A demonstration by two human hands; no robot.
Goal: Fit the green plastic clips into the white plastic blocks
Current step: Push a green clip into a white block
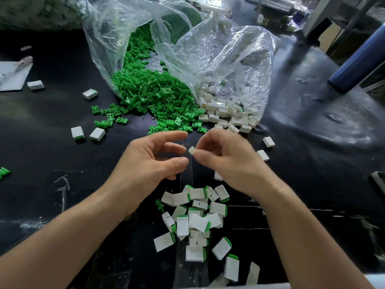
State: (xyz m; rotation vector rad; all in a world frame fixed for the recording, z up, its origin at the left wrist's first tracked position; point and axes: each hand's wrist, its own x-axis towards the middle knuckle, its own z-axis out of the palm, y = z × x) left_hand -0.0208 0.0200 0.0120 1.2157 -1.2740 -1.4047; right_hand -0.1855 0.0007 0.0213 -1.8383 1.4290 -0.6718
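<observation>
L hand (150, 161) hovers above worktop (52, 153), fingers (173, 134) loosely curled, holding nothing; green clips (150, 94) spill from a bag (218, 49) behind it. R hand (227, 161) pinches one white block (191, 150) btwn thumb & forefinger. More white blocks (225, 111) lie beyond it, fitted ones (198, 223) below my wrists.

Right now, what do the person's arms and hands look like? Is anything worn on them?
Both arms are bare. The left hand and the right hand wear no gloves, and no ring, watch or bracelet shows. The left forearm and the right forearm have no sleeves as far as the picture's edge. A pale patch at the bottom right corner may be clothing; I cannot tell.
</observation>
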